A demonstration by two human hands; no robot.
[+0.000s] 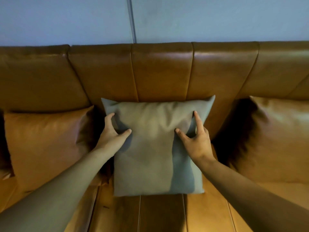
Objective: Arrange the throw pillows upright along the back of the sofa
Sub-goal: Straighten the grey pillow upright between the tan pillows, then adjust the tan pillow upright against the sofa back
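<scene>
The grey pillow (155, 148) stands upright in the middle of the sofa (160, 69), its bottom edge on the seat and its top edge leaning against the backrest. Its two upper corners poke out to either side, and its cover shows soft creases around the spots where the hands press it.

The left hand (113, 133) rests on the pillow's upper left part. The fingers are spread and relaxed, the thumb pointing in towards the pillow's middle, the other fingers curling near the pillow's left edge; the hand lies flat against the fabric and clasps nothing. The right hand (195, 138) rests on the pillow's upper right part in the same manner: fingers splayed, one finger stretched up towards the pillow's top right corner, the thumb angled in, palm on the cover without a grasp. Both bare forearms reach in from the lower corners.

Left of the grey pillow, just beside it, a brown leather pillow (48, 144) leans against the backrest. Right of the grey pillow, another brown pillow (274, 139) leans there too, with a dark shadowed gap between them. Behind the sofa rises a pale blue wall (66, 19) with a vertical seam (132, 20) above the grey pillow.
</scene>
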